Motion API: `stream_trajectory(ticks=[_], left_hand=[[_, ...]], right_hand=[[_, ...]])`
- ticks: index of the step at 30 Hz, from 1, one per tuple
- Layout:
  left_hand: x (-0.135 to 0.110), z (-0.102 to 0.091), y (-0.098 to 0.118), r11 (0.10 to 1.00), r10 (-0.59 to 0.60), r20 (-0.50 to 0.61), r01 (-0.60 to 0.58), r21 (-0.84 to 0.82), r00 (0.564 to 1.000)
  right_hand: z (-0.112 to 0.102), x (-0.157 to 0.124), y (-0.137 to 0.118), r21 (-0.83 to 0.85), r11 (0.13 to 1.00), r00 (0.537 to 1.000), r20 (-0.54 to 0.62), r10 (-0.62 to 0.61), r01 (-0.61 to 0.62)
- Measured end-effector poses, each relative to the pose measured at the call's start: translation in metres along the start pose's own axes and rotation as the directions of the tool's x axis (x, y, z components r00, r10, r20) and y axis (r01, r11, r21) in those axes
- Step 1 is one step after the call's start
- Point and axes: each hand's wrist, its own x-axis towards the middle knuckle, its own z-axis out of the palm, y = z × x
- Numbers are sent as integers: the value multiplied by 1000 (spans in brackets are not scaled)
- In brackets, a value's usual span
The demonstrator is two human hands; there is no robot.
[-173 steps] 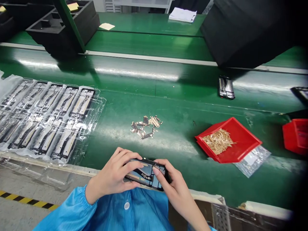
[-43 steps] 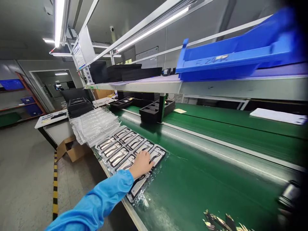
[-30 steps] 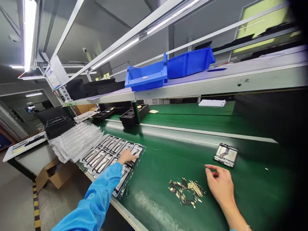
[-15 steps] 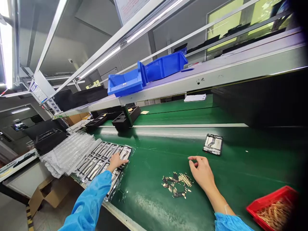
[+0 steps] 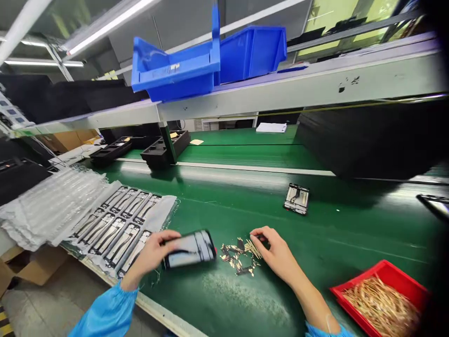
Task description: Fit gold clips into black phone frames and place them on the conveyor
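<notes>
My left hand (image 5: 157,252) grips one end of a phone frame (image 5: 192,249), dark-edged with a pale inner face and slightly blurred, raised over the green bench. To its left lies a clear tray (image 5: 119,229) with rows of similar phone frames. My right hand (image 5: 275,250) is closed, thumb and fingertips together, at the edge of a small pile of thin tan and black strips (image 5: 242,256). Whatever is between those fingertips is too small to make out. Farther back, a second phone frame (image 5: 296,199) rests on the bench by itself.
A red bin (image 5: 377,267) full of thin tan strips sits at the right. Stacked clear trays (image 5: 52,201) lie at far left. Blue bins (image 5: 175,70) stand on the overhead shelf (image 5: 238,96). Another dark-framed device (image 5: 435,206) shows at the right edge.
My left hand has lifted a phone frame out of the tray and moved right with it. My right hand has come down and left to the strip pile. The view has shifted.
</notes>
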Motion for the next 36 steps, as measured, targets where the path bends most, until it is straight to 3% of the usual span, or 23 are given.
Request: stream_trajectory(ticks=[1, 3, 5, 7, 11, 15, 20, 23, 26, 29, 32, 36], left_hand=[[-14, 12, 3, 1000, -25, 138, 26, -6, 990], [-38, 37, 7, 996, -92, 442, 77, 52, 892], [-53, 59, 10, 989, -135, 585, 73, 129, 799], [-59, 74, 12, 987, -96, 624, -7, 160, 775], [-50, 86, 21, 943, 100, 627, -274, 187, 773], [-19, 97, 34, 932, 243, 605, -356, 72, 758], [25, 127, 54, 904, 347, 552, -427, 20, 759], [41, 144, 56, 873, 397, 567, -488, 10, 722], [46, 150, 50, 875, 423, 542, -483, -36, 726], [46, 150, 44, 896, 412, 516, -437, -79, 751], [45, 149, 42, 886, 426, 520, -457, -76, 740], [47, 151, 38, 880, 434, 461, -474, -32, 774]], right_hand=[[-3, -9, -7, -10, 999, 997, 69, -41, 41], [-8, -26, -20, -41, 993, 973, 208, -100, 110], [-13, -38, -26, -90, 986, 948, 300, -106, 139], [-18, -45, -25, -147, 979, 939, 333, -86, 141], [-23, -51, -12, -282, 946, 939, 340, -56, 159], [-25, -55, -9, -341, 929, 928, 374, -5, 142], [-24, -50, -33, -153, 987, 938, 347, -2, 59], [-10, -40, -51, 45, 999, 943, 333, -12, -4], [8, -34, -60, 234, 968, 951, 310, 17, -93], [18, -33, -59, 286, 944, 963, 253, 89, -162], [17, -36, -55, 323, 925, 961, 246, 124, -202], [7, -37, -51, 401, 889, 942, 326, 87, -221]])
